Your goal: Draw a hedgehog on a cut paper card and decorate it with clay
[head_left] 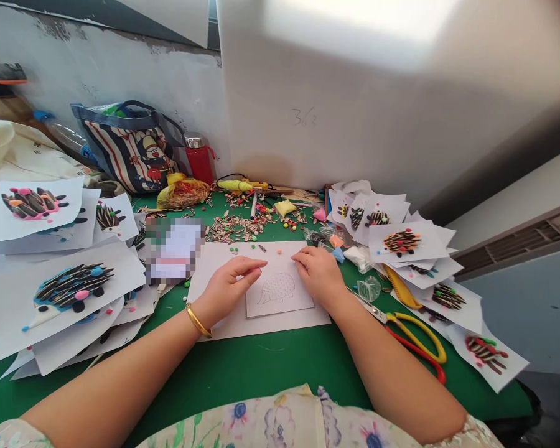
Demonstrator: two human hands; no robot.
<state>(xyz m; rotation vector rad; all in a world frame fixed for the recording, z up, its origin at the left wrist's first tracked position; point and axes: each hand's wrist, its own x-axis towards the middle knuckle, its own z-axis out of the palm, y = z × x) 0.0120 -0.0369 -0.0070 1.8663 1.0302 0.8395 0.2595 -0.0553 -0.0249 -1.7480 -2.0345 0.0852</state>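
A small white card [257,308] with a pencil-drawn hedgehog lies on a larger white sheet [214,262]. My left hand [231,283], a gold bangle at its wrist, is over the card's left side with thumb and forefinger pinched together. A hint of pink shows at those fingertips, too small to name. My right hand [320,270] rests at the card's upper right edge, its fingers bent and close together; what they hold, if anything, is hidden. Above the card lie an orange ball [279,252], a single striped seed [262,248] and several green balls [234,250].
Finished hedgehog pictures are piled left [9,292] and right [378,252]. Striped seeds [233,227] and coloured bits lie behind the sheet. Scissors [415,339] with red and yellow handles are by my right forearm. A blurred phone [177,249], striped bag [130,146] and red bottle [200,160] stand left.
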